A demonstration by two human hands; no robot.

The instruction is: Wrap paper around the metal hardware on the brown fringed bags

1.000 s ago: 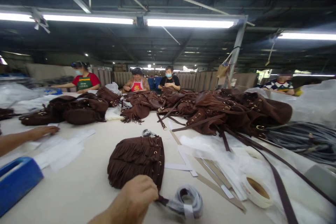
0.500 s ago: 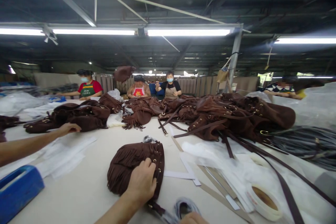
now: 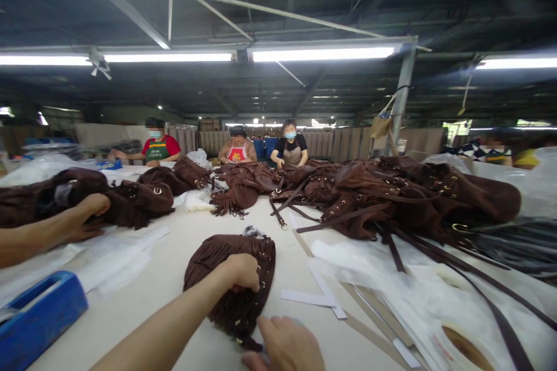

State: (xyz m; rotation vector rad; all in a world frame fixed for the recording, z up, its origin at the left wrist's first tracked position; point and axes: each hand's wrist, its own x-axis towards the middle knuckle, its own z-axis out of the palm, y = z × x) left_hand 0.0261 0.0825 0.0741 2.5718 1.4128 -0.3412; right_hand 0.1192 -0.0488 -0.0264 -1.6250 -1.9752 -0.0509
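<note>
A brown fringed suede bag (image 3: pixel 217 252) lies on the pale table (image 3: pixel 143 307) just in front of me. My left hand (image 3: pixel 240 271) is closed on its upper side near the metal studs, with the arm coming in from the lower left. My right hand (image 3: pixel 287 345) sits at the bag's near end by the bottom edge of the view. Its fingers are hidden, so what it holds cannot be seen.
A co-worker's hand (image 3: pixel 87 214) grips another brown bag (image 3: pixel 139 200) at the left. A big pile of brown bags and straps (image 3: pixel 391 191) fills the right. A blue tape dispenser (image 3: pixel 39 313), white sheets (image 3: pixel 117 249), paper strips (image 3: pixel 308 297) and a tape roll (image 3: pixel 461 348) lie around. Three people sit at the far end.
My left hand moved up the fringed bag and closed on it. My right hand came in over the grey wrapped strap. The co-worker's hand reached out and took hold of a brown bag.
</note>
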